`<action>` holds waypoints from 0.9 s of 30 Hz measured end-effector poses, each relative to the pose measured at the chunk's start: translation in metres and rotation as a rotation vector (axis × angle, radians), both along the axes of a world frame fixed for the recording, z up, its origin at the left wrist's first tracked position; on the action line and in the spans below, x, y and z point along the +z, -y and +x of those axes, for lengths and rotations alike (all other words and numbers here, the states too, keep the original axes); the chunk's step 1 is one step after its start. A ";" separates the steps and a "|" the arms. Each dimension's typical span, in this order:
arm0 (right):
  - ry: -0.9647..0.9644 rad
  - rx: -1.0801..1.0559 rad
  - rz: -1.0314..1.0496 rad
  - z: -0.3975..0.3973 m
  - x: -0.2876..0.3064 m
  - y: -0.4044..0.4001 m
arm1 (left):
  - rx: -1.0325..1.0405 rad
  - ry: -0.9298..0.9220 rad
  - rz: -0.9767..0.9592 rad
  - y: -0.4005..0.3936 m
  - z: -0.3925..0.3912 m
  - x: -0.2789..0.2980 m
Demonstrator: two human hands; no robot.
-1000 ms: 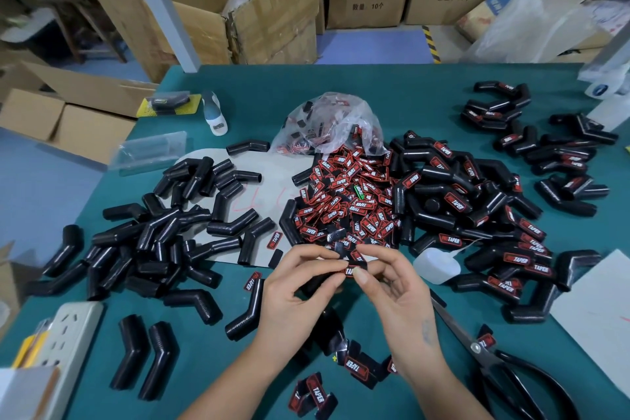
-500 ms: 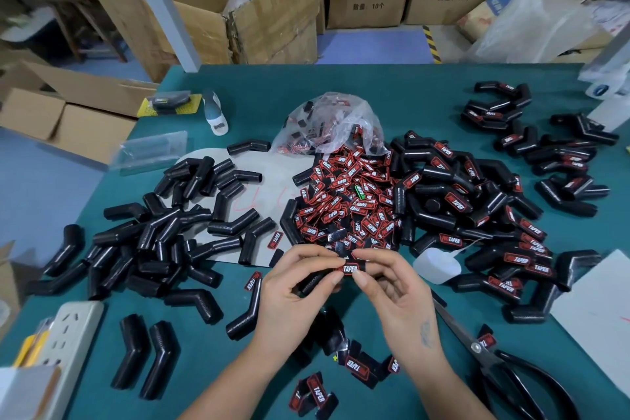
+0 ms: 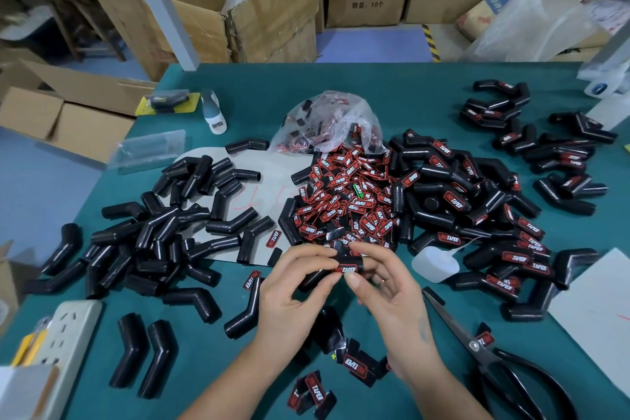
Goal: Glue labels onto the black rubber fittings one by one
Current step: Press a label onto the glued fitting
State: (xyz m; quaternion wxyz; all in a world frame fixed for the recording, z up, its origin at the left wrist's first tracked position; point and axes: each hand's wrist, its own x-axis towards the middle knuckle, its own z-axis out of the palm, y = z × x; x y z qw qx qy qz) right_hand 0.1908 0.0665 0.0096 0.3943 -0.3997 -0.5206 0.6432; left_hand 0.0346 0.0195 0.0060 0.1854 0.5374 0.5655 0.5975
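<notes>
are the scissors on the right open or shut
Shut. The scissors lie flat on the green table, both blades together as one closed point, no gap between them; neither hand touches them.

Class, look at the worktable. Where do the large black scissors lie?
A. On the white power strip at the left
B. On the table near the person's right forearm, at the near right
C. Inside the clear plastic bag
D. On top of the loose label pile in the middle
B: the scissors lie flat on the green table, just right of the right hand and forearm.
</notes>
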 end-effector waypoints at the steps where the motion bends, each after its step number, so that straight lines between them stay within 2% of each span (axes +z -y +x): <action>1: -0.014 -0.012 -0.013 -0.001 -0.001 0.001 | -0.011 -0.006 0.006 0.000 0.001 0.000; 5: -0.043 -0.047 -0.030 -0.001 -0.003 0.000 | -0.059 0.015 0.018 0.000 0.003 0.001; 9: -0.078 -0.059 -0.019 0.000 -0.001 0.000 | -0.115 0.234 -0.097 0.003 0.005 0.002; 13: -0.076 -0.055 0.019 -0.002 -0.003 0.001 | -0.113 0.365 -0.187 0.003 0.005 0.002; 27: -0.032 -0.032 0.061 0.002 -0.002 -0.001 | -0.147 0.418 -0.166 0.001 0.001 0.004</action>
